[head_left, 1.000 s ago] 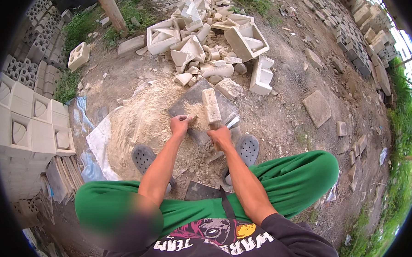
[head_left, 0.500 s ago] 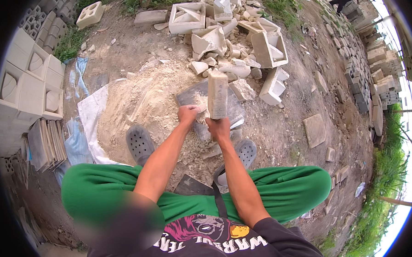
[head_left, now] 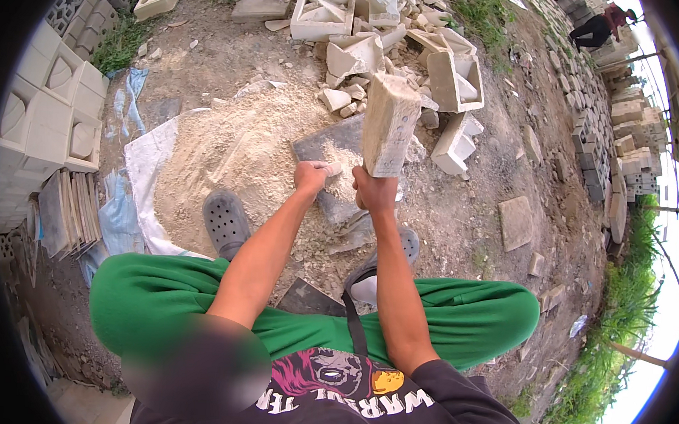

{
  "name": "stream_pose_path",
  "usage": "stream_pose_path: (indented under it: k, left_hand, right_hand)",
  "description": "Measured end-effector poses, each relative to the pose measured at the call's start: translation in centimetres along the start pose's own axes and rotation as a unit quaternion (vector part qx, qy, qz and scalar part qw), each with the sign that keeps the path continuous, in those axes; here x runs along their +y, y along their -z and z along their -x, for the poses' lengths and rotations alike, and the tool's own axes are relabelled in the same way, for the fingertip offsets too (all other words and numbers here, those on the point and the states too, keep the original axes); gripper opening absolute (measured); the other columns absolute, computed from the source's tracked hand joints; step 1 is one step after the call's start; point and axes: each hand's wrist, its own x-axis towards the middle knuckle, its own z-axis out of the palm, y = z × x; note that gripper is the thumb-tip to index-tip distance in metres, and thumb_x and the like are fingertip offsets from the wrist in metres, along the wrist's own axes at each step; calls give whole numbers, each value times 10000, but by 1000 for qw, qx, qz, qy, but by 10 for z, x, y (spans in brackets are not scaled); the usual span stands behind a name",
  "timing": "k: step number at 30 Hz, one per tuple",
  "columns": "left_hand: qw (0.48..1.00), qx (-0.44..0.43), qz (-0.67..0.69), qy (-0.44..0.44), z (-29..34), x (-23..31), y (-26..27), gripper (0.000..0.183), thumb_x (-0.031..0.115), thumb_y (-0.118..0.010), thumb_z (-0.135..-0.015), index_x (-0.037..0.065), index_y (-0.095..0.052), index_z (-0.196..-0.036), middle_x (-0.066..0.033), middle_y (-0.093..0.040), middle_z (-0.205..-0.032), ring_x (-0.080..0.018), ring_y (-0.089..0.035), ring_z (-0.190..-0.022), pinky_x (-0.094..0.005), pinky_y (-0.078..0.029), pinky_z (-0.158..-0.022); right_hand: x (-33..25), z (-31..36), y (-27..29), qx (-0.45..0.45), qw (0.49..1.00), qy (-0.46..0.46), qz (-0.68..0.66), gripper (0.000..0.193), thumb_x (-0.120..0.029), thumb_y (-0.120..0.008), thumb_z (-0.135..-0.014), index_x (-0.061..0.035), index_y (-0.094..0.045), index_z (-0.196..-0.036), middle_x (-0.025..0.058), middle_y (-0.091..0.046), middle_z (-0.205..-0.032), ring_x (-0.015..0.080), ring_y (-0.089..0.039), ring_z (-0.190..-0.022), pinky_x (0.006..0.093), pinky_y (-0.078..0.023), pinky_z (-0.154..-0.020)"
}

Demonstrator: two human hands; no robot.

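My right hand point(head_left: 375, 191) is wrapped round the lower end of a dusty wooden mallet point(head_left: 389, 127) with a long rectangular head. The mallet is raised above the ground, tilted slightly to the right. To its left, my left hand point(head_left: 312, 177) is low over a dark flat slab point(head_left: 319, 148), fingers drawn together beside pale crumbs point(head_left: 343, 165). Whatever those fingers hold is too small to make out. Pale powder and broken bits lie on and around the slab, between my grey clogs point(head_left: 226, 224).
A spread of pale crushed material point(head_left: 221, 157) lies on a white sheet point(head_left: 146, 154) at the left. Broken pale blocks point(head_left: 355, 57) are heaped beyond the slab. Stacked blocks point(head_left: 79, 94) stand at the left. Another person point(head_left: 599, 28) is at the far right.
My right hand has lifted the mallet, which now looms larger and leans right. My left hand stays near the slab. The distant person has come further into view.
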Motion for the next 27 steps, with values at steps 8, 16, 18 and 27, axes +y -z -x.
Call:
stream_pose_path:
  k: [8,16,18,27]
  left_hand:
    - [998,40,-26,-51,-15,-17,-13,243,195,-777,-825,38,-782,-1010,-129,-769,-923,-196,-729,-815,-332,-540,-737]
    - [999,37,-19,-30,-18,-29,-12,225,199,-750,-841,57,-785,-1012,-124,-768,-936,-216,-725,-835,-343,-536,-772]
    - [999,31,-10,-33,-15,-25,-15,226,202,-747,-844,54,-785,-1011,-124,-768,-941,-218,-726,-839,-344,-538,-777]
    - [998,43,16,-51,-15,-27,-12,240,196,-754,-839,45,-780,-1024,-128,-768,-944,-223,-724,-850,-327,-540,-794]
  right_hand:
    - [114,22,-16,-38,985,-144,84,197,-165,-737,-745,14,-658,-726,70,-623,-579,174,-626,-489,333,-492,-461]
    - [-15,1,7,9,997,7,76,283,-217,-738,-739,45,-688,-834,142,-674,-659,252,-683,-618,393,-521,-606]
    - [6,3,-2,26,996,62,50,285,-220,-736,-743,47,-687,-829,146,-674,-661,257,-682,-617,394,-522,-609]
    - [67,24,-10,-59,978,-182,80,209,-188,-732,-760,6,-656,-744,73,-624,-582,174,-613,-475,329,-478,-459]
